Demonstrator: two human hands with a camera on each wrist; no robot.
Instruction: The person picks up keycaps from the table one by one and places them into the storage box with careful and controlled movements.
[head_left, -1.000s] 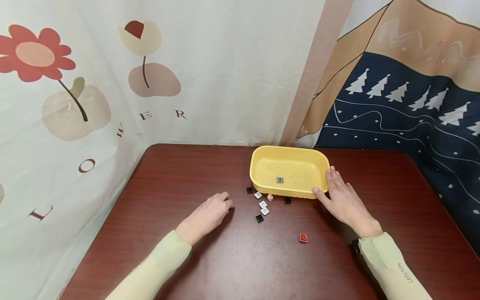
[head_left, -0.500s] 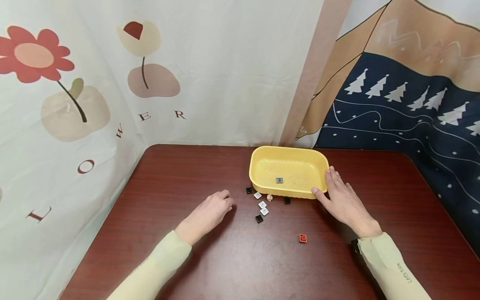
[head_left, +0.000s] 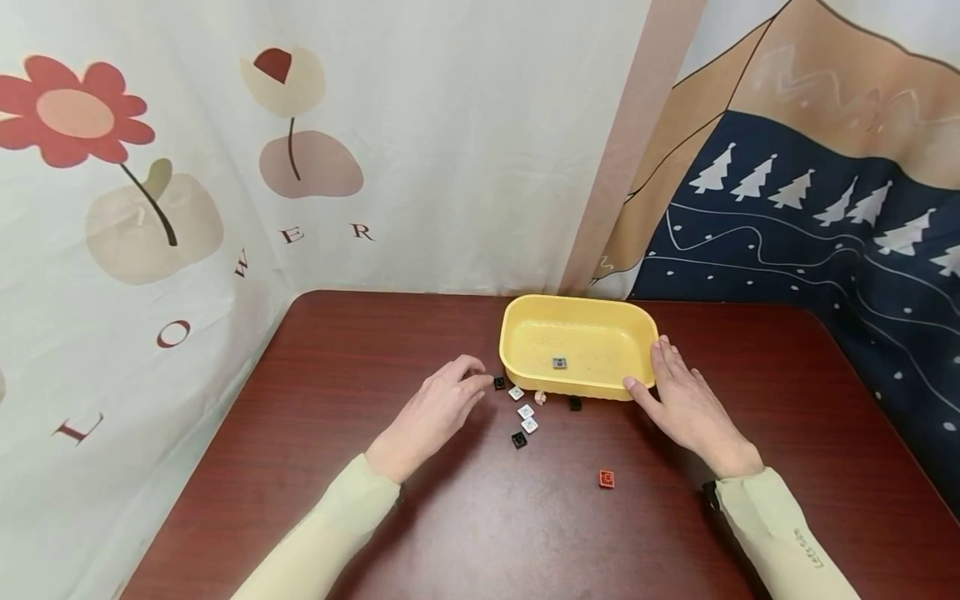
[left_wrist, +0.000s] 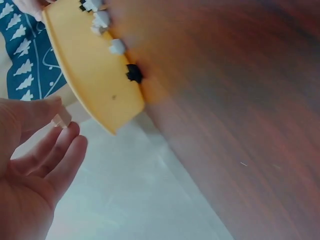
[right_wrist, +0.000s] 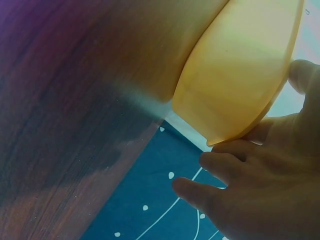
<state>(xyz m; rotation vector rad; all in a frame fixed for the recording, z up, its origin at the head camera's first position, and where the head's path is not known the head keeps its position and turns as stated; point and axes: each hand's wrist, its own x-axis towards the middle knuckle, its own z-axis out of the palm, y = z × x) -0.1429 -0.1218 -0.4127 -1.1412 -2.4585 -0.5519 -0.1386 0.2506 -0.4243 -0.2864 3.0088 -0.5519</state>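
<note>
My left hand [head_left: 444,402] is beside the left end of the yellow plastic basin [head_left: 577,387], with its fingertips right at a small black square block [head_left: 499,383]. In the left wrist view, the thumb and fingers pinch a small pale, pinkish block [left_wrist: 62,118], blurred and partly hidden. The left hand's other fingers are loosely bent. My right hand [head_left: 693,412] rests at the basin's near right corner, thumb on the rim and straight fingers along the outer wall. A small grey block [head_left: 559,363] lies inside the basin.
Along the basin's front lie white blocks [head_left: 526,412], a beige piece [head_left: 541,398] and black blocks [head_left: 519,439]. A red block [head_left: 607,479] lies nearer on the dark wooden table [head_left: 510,533]. Printed curtains [head_left: 450,167] hang behind the table.
My left hand has moved right and forward, from the table left of the blocks up to the black block by the basin. My right hand has stayed at the basin's corner.
</note>
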